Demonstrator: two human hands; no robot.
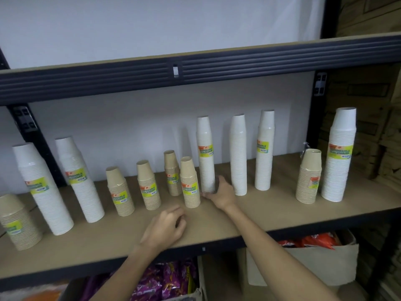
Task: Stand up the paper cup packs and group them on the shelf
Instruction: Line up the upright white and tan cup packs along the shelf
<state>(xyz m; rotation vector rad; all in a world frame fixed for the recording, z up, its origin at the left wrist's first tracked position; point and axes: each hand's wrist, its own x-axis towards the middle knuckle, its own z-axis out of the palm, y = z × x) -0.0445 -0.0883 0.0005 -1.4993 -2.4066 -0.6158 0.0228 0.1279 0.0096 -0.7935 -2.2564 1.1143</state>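
While all packs are standing upright on the shelf (271, 205), the right hand (221, 192) is touching the base of a tall white pack (205, 153) near the middle, fingers curled at its right side w/ grip partly wrapped round it, not fully clamped. Left hand (167, 229) is resting on the shelf's near edge, fingers loosely curled, grip holding nothing. Short brown packs (149, 185) are sitting just left of the white one; more white packs (238, 155) are standing to the right, well apart.
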